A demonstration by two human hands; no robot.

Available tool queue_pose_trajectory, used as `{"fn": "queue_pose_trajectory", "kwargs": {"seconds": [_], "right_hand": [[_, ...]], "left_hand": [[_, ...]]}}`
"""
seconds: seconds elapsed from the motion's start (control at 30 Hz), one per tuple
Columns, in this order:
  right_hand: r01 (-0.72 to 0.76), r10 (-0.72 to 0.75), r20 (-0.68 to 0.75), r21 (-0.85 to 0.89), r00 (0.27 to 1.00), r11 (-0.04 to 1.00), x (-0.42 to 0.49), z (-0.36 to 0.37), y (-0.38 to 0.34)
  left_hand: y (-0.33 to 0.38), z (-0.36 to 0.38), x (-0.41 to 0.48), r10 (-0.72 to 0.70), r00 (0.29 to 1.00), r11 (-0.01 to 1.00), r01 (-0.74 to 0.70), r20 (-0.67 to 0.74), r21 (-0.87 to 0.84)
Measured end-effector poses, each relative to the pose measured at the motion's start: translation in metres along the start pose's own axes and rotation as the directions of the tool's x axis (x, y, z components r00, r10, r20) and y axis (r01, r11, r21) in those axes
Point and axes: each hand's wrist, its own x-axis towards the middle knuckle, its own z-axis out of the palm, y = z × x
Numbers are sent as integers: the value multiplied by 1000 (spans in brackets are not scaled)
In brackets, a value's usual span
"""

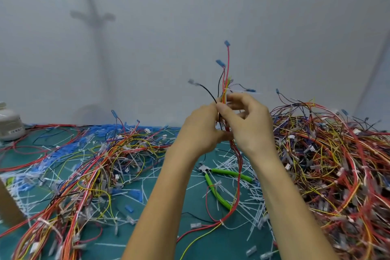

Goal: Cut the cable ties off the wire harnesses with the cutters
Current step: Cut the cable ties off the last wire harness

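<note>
Head view: both hands are raised together over the tabletop (228, 245), closed on one harness (226, 74). The left hand (200, 129) wraps the bundle lower down. The right hand (249, 124) pinches it between thumb and fingertips just under a white tie (226, 90), and blue-tipped wires fan out above that point. The rest of the harness hangs down between the forearms to a second tie (221, 220) near the tabletop.

The cutters (229, 173), with green handles, lie on the tabletop below the right wrist, and neither hand touches them. Cut ties (242, 196) are scattered around them. One pile (95, 164) of harnesses lies to the left and a bigger pile (327, 164) to the right.

The harness looks light and floppy. Its thin wires will likely splay and slip, and loose ends could snag in the piles. The best hold is probably the bundled part right beside a tie, where the wires are bound tight and stiffest. The tie itself seems to be thin, springy plastic. Its tail offers a grip, but the loop sits against the insulation, so the cutters should take only the strap.
</note>
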Motion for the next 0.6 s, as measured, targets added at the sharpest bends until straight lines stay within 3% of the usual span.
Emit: {"fn": "queue_pose_trajectory", "kwargs": {"seconds": [0.07, 0.17, 0.27, 0.4, 0.5, 0.6], "right_hand": [[-43, 44, -27, 45, 999, 998, 2, -3, 1], [-142, 143, 13, 249, 990, 958, 3, -13, 0], [-256, 217, 137, 446, 967, 858, 5, -23, -2], [-402, 260, 315, 586, 913, 703, 11, -31, 1], [-479, 250, 420, 638, 873, 603, 12, -33, 0], [-530, 234, 483, 681, 844, 505, 11, -32, 1]], "left_hand": [[-1, -3, -1, -2, 999, 1000, 2, 36, 25], [-8, -17, -3, -42, 998, 985, 50, 52, -164], [-18, -33, -5, -26, 1000, 971, 21, -17, -240], [-25, -47, -9, -41, 988, 948, -9, -150, -317], [-30, -51, -11, -100, 973, 984, 66, -207, -166], [-29, -53, -14, -106, 993, 982, 95, -60, -163]]}}
